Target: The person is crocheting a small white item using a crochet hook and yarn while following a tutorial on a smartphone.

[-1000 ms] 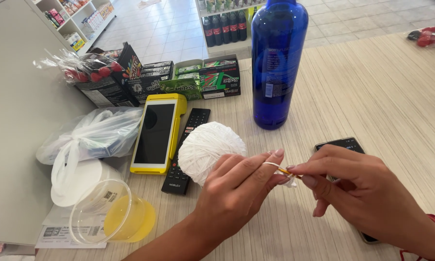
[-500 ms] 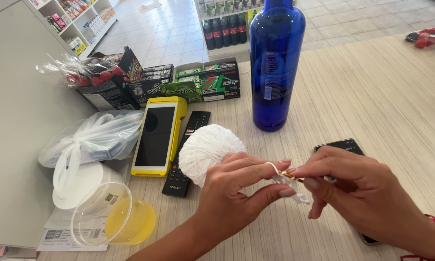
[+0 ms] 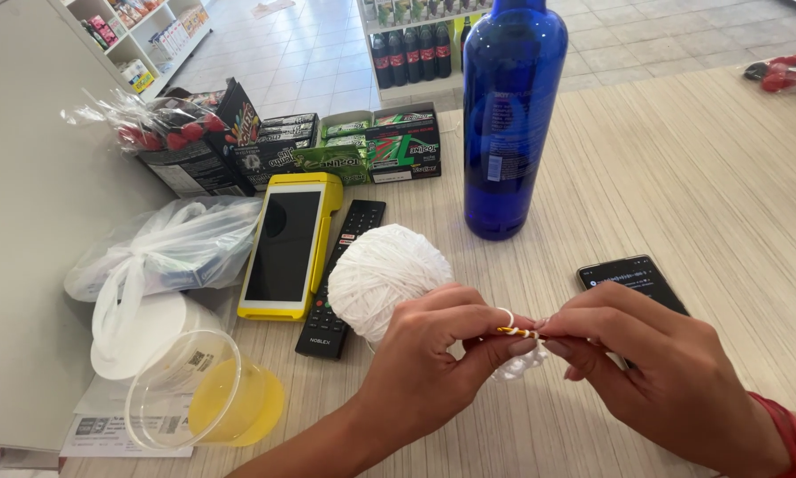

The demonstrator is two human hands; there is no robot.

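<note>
A small piece of white crochet work (image 3: 520, 365) sits low in the middle of the scene, over a pale wood-grain counter (image 3: 699, 204). The left hand (image 3: 424, 372) pinches it closed-fingered, with white yarn looped over the forefinger. The right hand (image 3: 654, 372) holds a yellow striped crochet hook (image 3: 515, 332) in a narrow fingertip grip, its tip meeting the work. Doing this well probably means keeping the yarn evenly taut and the loops small. Just beyond on the left lies a white yarn ball (image 3: 387, 273), touching a black remote (image 3: 340, 274). Farther off stand a yellow card terminal (image 3: 290, 243) and a blue bottle (image 3: 511, 115); a phone (image 3: 632, 279) lies right.
</note>
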